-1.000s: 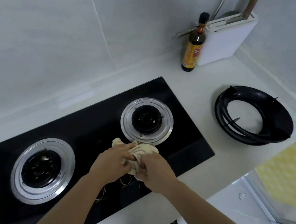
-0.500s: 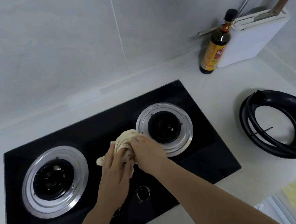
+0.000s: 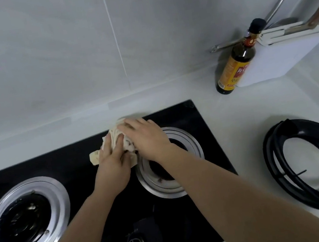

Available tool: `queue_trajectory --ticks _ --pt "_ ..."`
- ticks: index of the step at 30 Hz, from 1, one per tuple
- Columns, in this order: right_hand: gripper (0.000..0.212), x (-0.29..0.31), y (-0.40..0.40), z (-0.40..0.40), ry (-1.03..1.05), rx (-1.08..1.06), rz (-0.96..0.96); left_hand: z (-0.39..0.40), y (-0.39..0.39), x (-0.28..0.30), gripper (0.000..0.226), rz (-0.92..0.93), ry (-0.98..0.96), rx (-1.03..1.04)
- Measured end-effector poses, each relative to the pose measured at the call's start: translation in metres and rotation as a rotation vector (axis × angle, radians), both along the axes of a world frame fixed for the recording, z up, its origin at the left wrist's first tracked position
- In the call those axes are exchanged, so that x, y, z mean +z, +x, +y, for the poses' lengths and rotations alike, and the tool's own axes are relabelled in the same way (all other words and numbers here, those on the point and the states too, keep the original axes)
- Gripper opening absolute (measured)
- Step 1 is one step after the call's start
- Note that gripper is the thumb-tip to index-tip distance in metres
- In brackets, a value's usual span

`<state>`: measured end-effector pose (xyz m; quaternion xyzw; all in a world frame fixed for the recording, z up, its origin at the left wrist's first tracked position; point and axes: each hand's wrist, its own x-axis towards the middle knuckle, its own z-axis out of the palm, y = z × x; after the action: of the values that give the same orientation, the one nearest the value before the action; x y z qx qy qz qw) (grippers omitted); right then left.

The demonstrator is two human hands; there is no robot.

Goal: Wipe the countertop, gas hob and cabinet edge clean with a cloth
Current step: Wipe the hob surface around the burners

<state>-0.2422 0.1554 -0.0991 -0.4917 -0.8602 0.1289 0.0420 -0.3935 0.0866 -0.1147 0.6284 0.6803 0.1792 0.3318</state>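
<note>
The cloth [image 3: 119,140] is bunched on the gas hob [image 3: 77,160] near its back edge, pressed down by both hands: left hand [image 3: 112,159] and right hand [image 3: 146,137], fingers spread over it. The hob is judged mid-wipe; tabletop [image 3: 236,113] and cabinet edge seemingly remain. A pan support [image 3: 314,164], sauce bottle [image 3: 235,64] and grey tiled wall [image 3: 41,55] surround it.

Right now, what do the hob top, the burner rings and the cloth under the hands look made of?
Hob top: black glass, it seems; flat, glossy, with reflections.
Burner rings: bright metal, probably stainless steel; shiny, with concentric ridges.
Cloth: soft beige fabric, matte; it bunches into folds under both hands.
</note>
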Motion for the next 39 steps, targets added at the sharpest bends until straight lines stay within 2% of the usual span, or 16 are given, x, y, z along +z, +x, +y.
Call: queue_trajectory --ticks 4,10,13,15,16,20,22,25,27,29,33,36,39 --pt "0.061 -0.001 0.040 0.028 -0.012 -0.094 -0.006 0.044 0.036 0.006 0.054 0.022 -0.018 -0.076" --pt "0.058 -0.012 0.151 0.043 -0.040 -0.316 -0.060 0.097 0.142 0.013 0.057 0.079 -0.049 -0.362" --pt "0.059 -0.029 0.189 0.022 -0.035 -0.346 -0.038 0.095 0.166 0.015 0.060 0.182 -0.017 -0.416" --pt "0.048 -0.041 0.196 0.003 -0.020 -0.354 -0.021 0.090 0.166 0.019 0.059 0.186 -0.019 -0.457" --pt "0.041 -0.045 0.198 -0.002 -0.003 -0.357 -0.054 0.088 0.167 0.021 0.058 0.186 -0.021 -0.483" --pt "0.047 -0.039 0.224 -0.016 -0.016 -0.439 -0.222 0.079 0.190 0.021 0.056 0.188 0.008 -0.621" --pt "0.038 -0.032 0.239 -0.050 0.003 -0.479 -0.232 0.060 0.210 0.020 0.053 0.200 0.041 -0.713" --pt "0.019 -0.019 0.242 -0.121 0.030 -0.603 -0.127 0.021 0.229 0.018 0.046 0.242 0.042 -0.796" --pt "0.011 -0.009 0.238 -0.164 0.020 -0.642 -0.141 -0.009 0.229 0.021 0.043 0.182 0.036 -0.846" --pt "0.007 -0.008 0.234 -0.199 0.044 -0.685 -0.075 -0.036 0.223 0.017 0.045 0.097 0.040 -0.901" --pt "0.013 0.006 0.216 -0.237 0.019 -0.689 0.016 -0.063 0.203 0.014 0.051 0.097 -0.029 -0.971" --pt "0.025 0.017 0.195 -0.254 0.026 -0.596 0.073 -0.079 0.187 0.023 0.043 0.115 -0.029 -1.048" --pt "0.022 0.010 0.169 -0.281 -0.110 -0.621 0.115 -0.106 0.158 0.024 0.036 0.095 -0.103 -1.045"
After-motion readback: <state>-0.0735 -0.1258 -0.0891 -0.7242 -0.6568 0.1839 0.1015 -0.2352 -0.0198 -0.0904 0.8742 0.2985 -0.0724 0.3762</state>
